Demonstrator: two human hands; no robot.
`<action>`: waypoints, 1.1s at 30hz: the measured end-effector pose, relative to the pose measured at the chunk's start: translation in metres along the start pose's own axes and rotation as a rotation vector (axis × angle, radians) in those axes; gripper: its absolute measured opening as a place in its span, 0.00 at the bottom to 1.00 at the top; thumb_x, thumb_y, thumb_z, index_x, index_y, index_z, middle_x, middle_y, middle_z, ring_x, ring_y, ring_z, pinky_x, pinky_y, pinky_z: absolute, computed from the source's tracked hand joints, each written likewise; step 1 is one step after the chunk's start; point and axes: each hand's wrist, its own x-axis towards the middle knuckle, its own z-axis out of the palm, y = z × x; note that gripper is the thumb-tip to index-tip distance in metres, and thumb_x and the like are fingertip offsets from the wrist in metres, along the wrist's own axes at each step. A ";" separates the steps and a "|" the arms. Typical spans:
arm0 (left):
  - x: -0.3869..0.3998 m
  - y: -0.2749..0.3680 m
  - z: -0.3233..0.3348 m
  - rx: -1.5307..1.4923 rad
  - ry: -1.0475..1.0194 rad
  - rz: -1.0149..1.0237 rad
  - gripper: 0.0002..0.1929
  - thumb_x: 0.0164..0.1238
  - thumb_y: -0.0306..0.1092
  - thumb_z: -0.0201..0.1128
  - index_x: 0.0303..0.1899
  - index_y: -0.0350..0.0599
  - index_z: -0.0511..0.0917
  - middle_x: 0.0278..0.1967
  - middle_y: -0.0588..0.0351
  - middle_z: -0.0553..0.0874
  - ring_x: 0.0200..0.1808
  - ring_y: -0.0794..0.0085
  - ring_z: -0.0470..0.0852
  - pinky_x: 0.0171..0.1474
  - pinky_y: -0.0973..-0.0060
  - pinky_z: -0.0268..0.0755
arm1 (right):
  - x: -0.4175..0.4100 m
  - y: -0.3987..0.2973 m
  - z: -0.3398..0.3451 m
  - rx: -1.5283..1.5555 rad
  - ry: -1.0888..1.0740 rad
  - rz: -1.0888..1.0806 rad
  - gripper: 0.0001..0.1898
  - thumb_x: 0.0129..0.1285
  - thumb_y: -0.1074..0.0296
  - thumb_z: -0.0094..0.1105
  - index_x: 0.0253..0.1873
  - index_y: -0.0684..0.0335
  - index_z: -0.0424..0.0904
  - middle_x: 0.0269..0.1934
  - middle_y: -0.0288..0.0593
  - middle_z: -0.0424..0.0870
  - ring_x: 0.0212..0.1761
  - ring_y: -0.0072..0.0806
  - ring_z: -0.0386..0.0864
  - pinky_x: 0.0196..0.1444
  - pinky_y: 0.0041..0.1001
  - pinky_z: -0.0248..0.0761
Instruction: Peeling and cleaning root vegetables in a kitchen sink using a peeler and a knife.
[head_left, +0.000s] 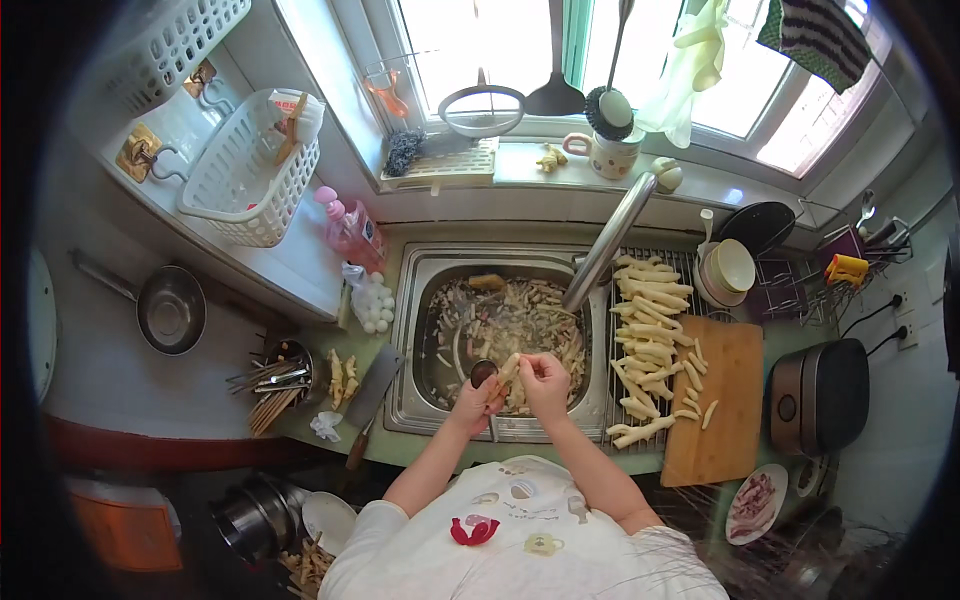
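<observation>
Over the front part of a steel sink (396, 375), my left hand (474, 405) grips a pale root piece (508, 372), which looks like ginger or a similar root. A dark round-ended tool (482, 370), perhaps a spoon, also shows at my left hand. My right hand (545, 382) pinches the root's upper end with its fingertips. Below both hands, murky water in the basin holds many peelings and scraps (525, 315). Peeled pale roots (649, 337) lie in a long pile on the wire rack right of the basin.
A steel faucet (611, 240) leans over the basin's right side. Further right are a wooden cutting board (720, 397) with cut pieces, stacked bowls (729, 268) and a plate of meat (756, 504). On the left are a cleaver (376, 384), small roots (343, 379) and a utensil holder (319, 375).
</observation>
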 end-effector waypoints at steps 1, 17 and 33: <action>0.000 -0.001 0.000 -0.024 0.021 -0.002 0.11 0.64 0.42 0.57 0.37 0.45 0.71 0.26 0.59 0.77 0.16 0.82 0.66 0.18 0.86 0.54 | 0.000 -0.001 -0.001 -0.246 0.014 -0.151 0.05 0.58 0.74 0.55 0.33 0.69 0.78 0.29 0.34 0.79 0.29 0.15 0.74 0.30 0.16 0.66; 0.001 0.038 0.010 0.365 0.075 0.158 0.09 0.56 0.31 0.64 0.37 0.43 0.75 0.26 0.64 0.76 0.21 0.87 0.69 0.23 0.87 0.59 | 0.019 0.016 -0.030 -0.459 -0.128 -0.434 0.09 0.57 0.75 0.53 0.43 0.64 0.78 0.40 0.42 0.80 0.41 0.27 0.78 0.40 0.24 0.71; -0.007 0.050 0.024 1.220 0.040 0.628 0.11 0.52 0.31 0.68 0.36 0.41 0.77 0.27 0.62 0.72 0.26 0.79 0.71 0.30 0.80 0.64 | 0.019 -0.012 -0.041 -0.735 -0.293 -0.565 0.04 0.51 0.70 0.60 0.32 0.58 0.75 0.31 0.36 0.76 0.37 0.33 0.74 0.41 0.31 0.61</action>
